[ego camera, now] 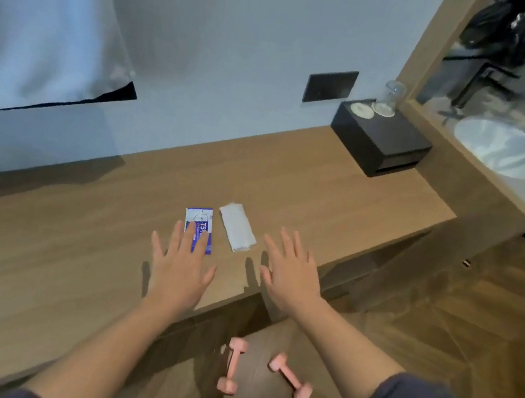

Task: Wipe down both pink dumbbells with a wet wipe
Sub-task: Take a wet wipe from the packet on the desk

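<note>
- On the long wooden counter (71, 253) along a pale wall, we see a blue and white wipe packet (200, 226) and, just beside it, a folded white wet wipe (236, 232).
- We see the left hand (180, 266) flat and spread, its fingertips overlapping the packet's near end; whether they touch it we cannot tell.
- We see the right hand (292, 273) spread too, empty, at the counter's front edge, near the wipe but apart from it.
- Below the counter, on the herringbone wood floor (476, 321), we see two pink dumbbells: the left dumbbell (233, 366) lies pointing away from us, the right dumbbell (291, 377) at an angle, close by and apart.
- At the counter's far end we see a black box (381, 142) carrying a clear glass (391, 95) and two round coasters (361, 108).
- Beyond, we see a white basin (505, 149), which looks empty, under a black tap (479, 78).
</note>
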`<state>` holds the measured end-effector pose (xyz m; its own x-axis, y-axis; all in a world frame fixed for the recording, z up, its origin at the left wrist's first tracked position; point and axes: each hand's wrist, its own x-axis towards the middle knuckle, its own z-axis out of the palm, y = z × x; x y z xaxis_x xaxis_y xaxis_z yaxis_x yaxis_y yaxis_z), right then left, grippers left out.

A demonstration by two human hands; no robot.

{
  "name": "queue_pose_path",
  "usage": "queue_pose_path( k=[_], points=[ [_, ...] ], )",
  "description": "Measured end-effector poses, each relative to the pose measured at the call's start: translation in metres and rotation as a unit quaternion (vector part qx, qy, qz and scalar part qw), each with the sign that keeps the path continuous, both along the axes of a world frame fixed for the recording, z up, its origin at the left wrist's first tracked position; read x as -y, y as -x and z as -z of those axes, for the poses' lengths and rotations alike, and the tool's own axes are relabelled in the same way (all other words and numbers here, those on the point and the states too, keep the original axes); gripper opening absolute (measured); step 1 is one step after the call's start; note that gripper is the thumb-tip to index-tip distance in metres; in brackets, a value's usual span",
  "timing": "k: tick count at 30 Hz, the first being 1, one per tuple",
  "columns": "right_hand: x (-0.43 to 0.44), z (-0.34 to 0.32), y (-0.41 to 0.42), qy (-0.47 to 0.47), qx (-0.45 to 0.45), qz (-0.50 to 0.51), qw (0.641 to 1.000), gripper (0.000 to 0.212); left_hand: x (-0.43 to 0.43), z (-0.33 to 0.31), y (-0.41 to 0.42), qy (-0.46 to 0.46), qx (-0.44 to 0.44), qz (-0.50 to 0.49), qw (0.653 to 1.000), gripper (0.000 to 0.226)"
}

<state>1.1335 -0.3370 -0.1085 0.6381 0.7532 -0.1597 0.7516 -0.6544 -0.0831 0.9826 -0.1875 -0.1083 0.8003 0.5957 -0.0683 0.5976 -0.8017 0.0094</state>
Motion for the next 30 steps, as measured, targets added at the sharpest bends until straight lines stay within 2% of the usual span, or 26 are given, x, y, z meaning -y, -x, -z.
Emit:
queue_pose_path(
  k=[6, 14, 18, 26, 28, 30],
  points=[
    [-0.040, 0.024, -0.037, 0.026, -0.025, -0.072, 0.997, 0.061, -0.010, 0.015, -0.034, 0.019, -0.046, -0.050, 0.998, 0.065],
    [-0.090, 0.054, -0.082, 0.042, -0.047, -0.124, 0.990, 0.061, -0.032, 0.052, -0.082, 0.033, -0.071, -0.050, 0.996, 0.070],
    [-0.113, 0.064, -0.089, 0.034, -0.044, -0.144, 0.988, 0.053, -0.036, 0.070, -0.096, 0.045, -0.080, -0.065, 0.994, 0.070],
    [-0.119, 0.076, -0.085, -0.038, -0.048, -0.130, 0.990, 0.026, -0.041, 0.081, -0.104, 0.039, -0.030, -0.049, 0.998, 0.027],
    [-0.120, 0.076, -0.084, -0.067, -0.079, -0.106, 0.989, 0.023, -0.044, 0.078, -0.107, 0.049, 0.000, -0.055, 0.997, 0.018],
    [-0.118, 0.074, -0.081, -0.113, -0.131, -0.062, 0.983, 0.019, -0.046, 0.076, -0.105, 0.097, 0.064, -0.062, 0.991, 0.010]
  ],
)
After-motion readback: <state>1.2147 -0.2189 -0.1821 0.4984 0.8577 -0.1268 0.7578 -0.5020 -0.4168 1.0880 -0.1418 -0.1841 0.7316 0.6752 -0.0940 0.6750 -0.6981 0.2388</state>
